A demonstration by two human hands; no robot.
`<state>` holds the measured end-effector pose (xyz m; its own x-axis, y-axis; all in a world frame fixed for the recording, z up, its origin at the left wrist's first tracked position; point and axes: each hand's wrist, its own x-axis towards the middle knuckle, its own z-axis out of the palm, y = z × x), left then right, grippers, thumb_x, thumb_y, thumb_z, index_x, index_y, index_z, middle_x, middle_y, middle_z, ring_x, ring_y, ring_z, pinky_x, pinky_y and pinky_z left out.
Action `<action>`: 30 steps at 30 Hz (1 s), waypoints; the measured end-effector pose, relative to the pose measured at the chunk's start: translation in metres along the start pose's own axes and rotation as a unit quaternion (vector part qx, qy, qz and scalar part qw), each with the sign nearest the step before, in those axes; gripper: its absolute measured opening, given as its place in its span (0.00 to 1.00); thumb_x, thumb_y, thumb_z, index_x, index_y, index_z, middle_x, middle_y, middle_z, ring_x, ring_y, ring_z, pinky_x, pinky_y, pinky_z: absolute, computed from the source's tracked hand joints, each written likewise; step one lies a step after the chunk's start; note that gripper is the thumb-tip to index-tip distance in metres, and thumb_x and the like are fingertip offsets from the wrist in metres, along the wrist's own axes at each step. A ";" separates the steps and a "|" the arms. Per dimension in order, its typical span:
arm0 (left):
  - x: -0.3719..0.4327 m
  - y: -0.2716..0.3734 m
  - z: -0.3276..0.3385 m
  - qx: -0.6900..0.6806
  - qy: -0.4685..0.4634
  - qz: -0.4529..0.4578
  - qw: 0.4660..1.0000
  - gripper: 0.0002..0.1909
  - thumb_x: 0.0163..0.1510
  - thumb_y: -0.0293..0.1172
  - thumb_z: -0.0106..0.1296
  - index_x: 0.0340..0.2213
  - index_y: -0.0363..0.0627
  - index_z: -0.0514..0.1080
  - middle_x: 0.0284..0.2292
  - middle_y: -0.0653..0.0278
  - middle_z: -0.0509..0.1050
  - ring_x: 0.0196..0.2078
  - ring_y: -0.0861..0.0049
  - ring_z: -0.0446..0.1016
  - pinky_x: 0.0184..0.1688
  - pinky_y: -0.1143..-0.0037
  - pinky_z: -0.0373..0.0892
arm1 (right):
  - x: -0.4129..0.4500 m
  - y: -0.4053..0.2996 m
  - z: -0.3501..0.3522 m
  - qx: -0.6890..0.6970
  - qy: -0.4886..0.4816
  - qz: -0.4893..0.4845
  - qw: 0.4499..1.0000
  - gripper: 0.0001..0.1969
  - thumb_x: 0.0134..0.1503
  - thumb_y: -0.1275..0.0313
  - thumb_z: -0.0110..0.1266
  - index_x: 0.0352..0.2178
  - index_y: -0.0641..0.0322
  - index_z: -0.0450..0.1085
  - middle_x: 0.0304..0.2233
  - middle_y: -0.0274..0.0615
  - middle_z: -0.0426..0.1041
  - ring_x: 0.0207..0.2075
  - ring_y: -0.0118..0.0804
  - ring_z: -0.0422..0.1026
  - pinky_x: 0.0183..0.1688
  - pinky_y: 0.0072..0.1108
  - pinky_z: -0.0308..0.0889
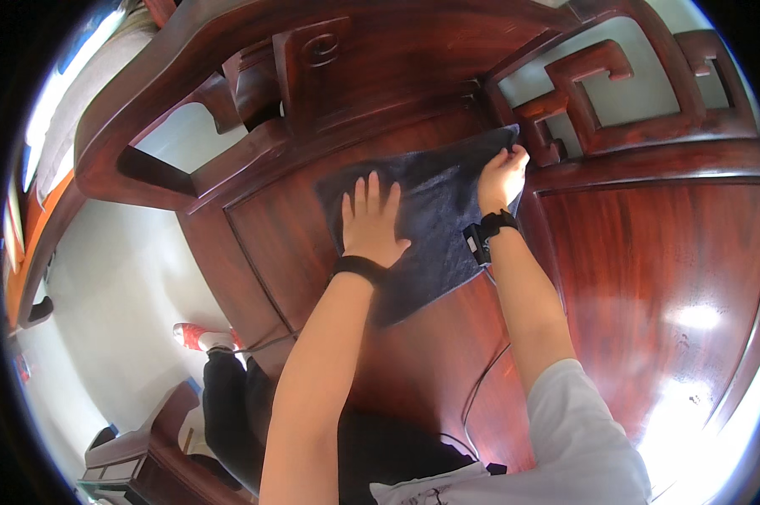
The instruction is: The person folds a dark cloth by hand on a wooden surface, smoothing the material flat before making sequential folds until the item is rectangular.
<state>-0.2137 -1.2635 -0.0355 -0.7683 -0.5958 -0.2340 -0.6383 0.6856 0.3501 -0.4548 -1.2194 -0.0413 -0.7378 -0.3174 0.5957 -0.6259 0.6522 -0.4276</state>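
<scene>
A dark cloth (pixel 440 221) lies spread over the seat (pixel 417 366) of a polished reddish-brown wooden bench. Its far right corner reaches up beside the carved armrest. My left hand (pixel 372 221) rests flat on the cloth's left part, palm down with the fingers apart. At the right edge, my right hand (pixel 505 177) pinches the cloth near its far right corner. A black strap with a small device (pixel 479 243) sits on the right wrist, and a black band (pixel 361 268) circles the left one.
The carved backrest (pixel 392 69) rises behind the seat. An openwork armrest (pixel 597 126) stands at the right, beside a glossy wooden side surface (pixel 657 265). Another curved armrest (pixel 184 139) is at the left. A thin cable (pixel 474 398) trails across the seat. Pale floor (pixel 121 278) shows at left.
</scene>
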 end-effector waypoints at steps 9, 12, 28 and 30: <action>0.039 -0.015 0.018 -0.040 0.100 0.123 0.987 0.42 0.44 0.60 0.49 0.58 0.60 0.51 0.61 0.60 0.44 0.63 0.65 0.43 0.62 0.61 0.41 | 0.005 0.028 0.053 -0.225 -0.090 -0.024 0.970 0.34 0.53 0.63 0.42 0.55 0.76 0.45 0.54 0.61 0.55 0.58 0.55 0.50 0.60 0.39 0.42; 0.045 -0.023 0.017 -0.045 0.120 0.138 0.982 0.40 0.46 0.60 0.47 0.57 0.59 0.52 0.60 0.60 0.46 0.62 0.64 0.44 0.62 0.61 0.41 | 0.021 0.011 0.056 -0.222 -0.167 -0.025 0.960 0.39 0.51 0.55 0.45 0.56 0.74 0.44 0.57 0.60 0.51 0.58 0.55 0.50 0.59 0.39 0.43; 0.069 -0.019 0.013 -0.007 0.111 0.118 0.987 0.36 0.53 0.56 0.39 0.59 0.54 0.47 0.61 0.60 0.45 0.63 0.65 0.43 0.62 0.61 0.40 | 0.081 0.002 0.082 -0.090 -0.270 -0.050 0.957 0.40 0.48 0.60 0.48 0.58 0.67 0.41 0.58 0.52 0.51 0.61 0.47 0.48 0.61 0.34 0.44; 0.071 -0.013 0.010 -0.009 0.102 0.119 0.988 0.36 0.53 0.56 0.39 0.59 0.55 0.47 0.61 0.60 0.44 0.63 0.64 0.43 0.62 0.61 0.40 | 0.081 0.024 0.070 -0.080 -0.267 -0.170 0.945 0.39 0.47 0.65 0.50 0.58 0.65 0.43 0.57 0.52 0.53 0.60 0.48 0.50 0.60 0.33 0.47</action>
<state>-0.2604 -1.3101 -0.0658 -0.8691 -0.4926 0.0437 -0.4394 0.8097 0.3891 -0.5474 -1.2772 -0.0508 -0.5507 -0.8013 0.2337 -0.8346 0.5327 -0.1401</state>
